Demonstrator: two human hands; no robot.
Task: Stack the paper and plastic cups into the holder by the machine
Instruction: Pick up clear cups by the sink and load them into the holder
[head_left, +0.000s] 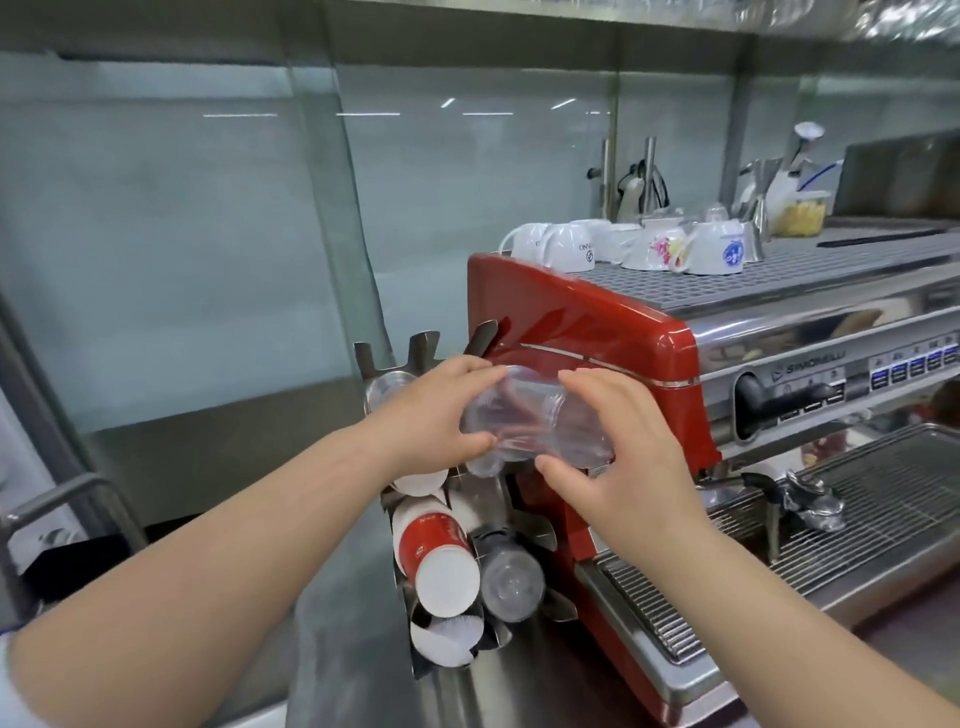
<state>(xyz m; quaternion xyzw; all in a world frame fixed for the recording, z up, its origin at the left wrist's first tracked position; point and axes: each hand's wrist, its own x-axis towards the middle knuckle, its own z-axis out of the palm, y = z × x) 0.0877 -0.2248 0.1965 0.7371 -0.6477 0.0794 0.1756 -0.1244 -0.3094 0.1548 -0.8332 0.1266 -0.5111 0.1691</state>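
Both hands are up in front of the red coffee machine (587, 332), and they hold a stack of clear plastic cups (535, 421) between them. The left hand (436, 415) wraps around the left end of the stack, and the right hand (618, 447) grips the right end, with fingers on top and the thumb below. The stack lies on its side, so its long way runs from left to right, tipped a little down on the left. The cup holder (426, 348) is a metal rack just to the left of the machine, and its slots slope down toward the near side. The stack is right above the middle of the rack, touching or almost touching it; I cannot tell which. Lower and nearer, the rack already has red and white paper cups (436, 556) in one slot and more clear cups (511, 582) in the slot beside them. White mugs (571, 249) sit upside down on top of the machine, far from the hands. I think the stack must turn to line up with a slot, and the left hand is closer to the rack to guide it.
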